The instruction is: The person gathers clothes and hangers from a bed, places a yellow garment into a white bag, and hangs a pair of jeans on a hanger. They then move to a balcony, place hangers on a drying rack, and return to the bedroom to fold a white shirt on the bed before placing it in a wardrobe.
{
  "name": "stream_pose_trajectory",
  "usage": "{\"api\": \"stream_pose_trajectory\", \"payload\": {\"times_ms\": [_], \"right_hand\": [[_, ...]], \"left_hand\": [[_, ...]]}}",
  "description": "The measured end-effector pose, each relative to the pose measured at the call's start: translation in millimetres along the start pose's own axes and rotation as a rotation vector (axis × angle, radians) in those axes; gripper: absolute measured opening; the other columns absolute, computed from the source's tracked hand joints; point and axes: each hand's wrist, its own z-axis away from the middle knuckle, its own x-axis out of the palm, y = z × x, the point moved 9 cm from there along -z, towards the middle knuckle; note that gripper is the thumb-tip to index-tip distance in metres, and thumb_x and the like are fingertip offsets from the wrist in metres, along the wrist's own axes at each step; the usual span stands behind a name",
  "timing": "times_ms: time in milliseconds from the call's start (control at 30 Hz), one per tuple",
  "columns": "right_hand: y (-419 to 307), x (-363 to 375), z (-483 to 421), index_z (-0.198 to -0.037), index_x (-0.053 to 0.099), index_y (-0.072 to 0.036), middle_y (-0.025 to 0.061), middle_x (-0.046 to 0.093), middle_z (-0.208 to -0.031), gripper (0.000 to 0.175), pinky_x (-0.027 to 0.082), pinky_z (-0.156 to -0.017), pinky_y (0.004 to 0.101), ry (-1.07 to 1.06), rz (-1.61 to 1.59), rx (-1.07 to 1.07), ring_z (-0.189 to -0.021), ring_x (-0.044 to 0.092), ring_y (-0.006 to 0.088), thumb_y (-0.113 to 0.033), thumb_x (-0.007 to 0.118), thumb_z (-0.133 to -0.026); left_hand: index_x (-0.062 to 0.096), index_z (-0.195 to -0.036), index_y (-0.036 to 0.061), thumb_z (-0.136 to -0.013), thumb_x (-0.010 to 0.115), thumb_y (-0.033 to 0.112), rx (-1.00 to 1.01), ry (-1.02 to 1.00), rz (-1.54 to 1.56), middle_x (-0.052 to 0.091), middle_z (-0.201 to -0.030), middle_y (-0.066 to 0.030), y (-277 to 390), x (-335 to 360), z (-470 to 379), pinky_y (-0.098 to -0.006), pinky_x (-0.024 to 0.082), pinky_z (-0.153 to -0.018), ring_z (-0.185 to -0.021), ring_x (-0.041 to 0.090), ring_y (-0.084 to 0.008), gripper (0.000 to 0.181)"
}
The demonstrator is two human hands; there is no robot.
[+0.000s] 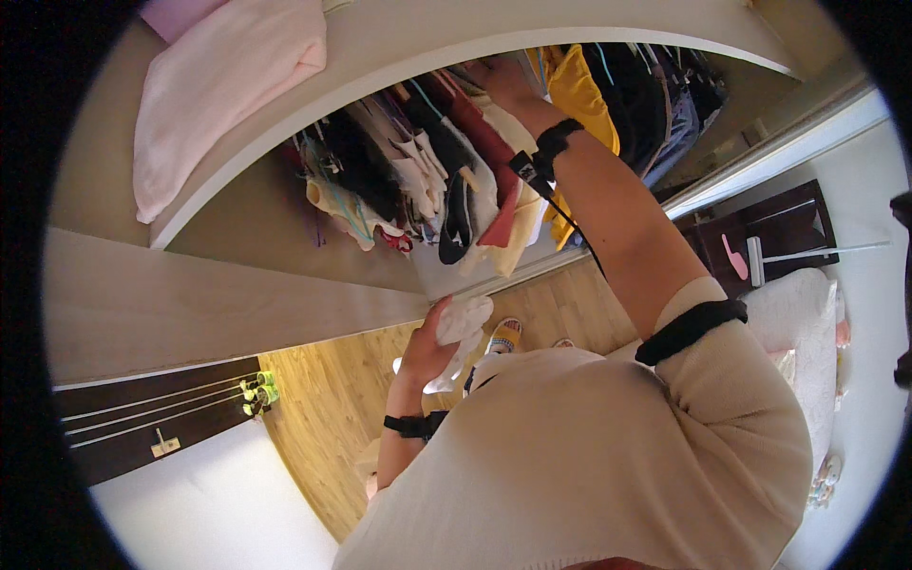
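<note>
My left hand [429,350] holds a bunched white cloth [464,320] in front of my body, over the wood floor. Part of the cloth hangs down below the fingers. My right arm reaches up into an open wardrobe, where my right hand [495,77] is among hanging clothes just under the shelf edge. Its fingers are hard to make out, so any grip is unclear. Beside that hand hang a red garment [481,128] and a cream garment [526,206] on one side, and a yellow garment [581,92] on the other.
Above the clothes runs a curved-looking shelf [399,64] bearing a folded pink blanket [228,107]. Dark garments [627,107] hang at the right. A wardrobe side panel [214,306] stands at the left. A bed [798,342] and a squeegee [757,261] are at the right.
</note>
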Motion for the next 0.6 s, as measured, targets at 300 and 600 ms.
{"api": "stream_pose_trajectory", "payload": {"times_ms": [300,600], "right_hand": [[53,17,5,-0.142,0.054,-0.014,0.0222,0.066,-0.125,0.044,0.052,-0.098,0.0482,-0.209,0.319,0.173,-0.111,0.066,0.0406,-0.026,0.057,-0.099],[127,2,8,-0.132,0.060,-0.007,0.0204,0.068,-0.121,0.035,0.053,-0.098,0.0419,-0.145,0.173,0.015,-0.111,0.065,0.0388,-0.025,0.051,-0.103]], "left_hand": [[0.037,-0.155,0.0192,-0.082,0.068,-0.001,-0.031,0.069,0.088,0.063,-0.138,-0.0190,-15,-18,21,-0.0434,0.050,-0.106,-0.129,0.059,-0.0399,0.082],[0.037,-0.156,0.0172,-0.081,0.070,0.000,0.032,0.086,0.019,0.059,-0.144,-0.0187,-15,-17,25,-0.0434,0.047,-0.109,-0.134,0.056,-0.0392,0.083]]}}
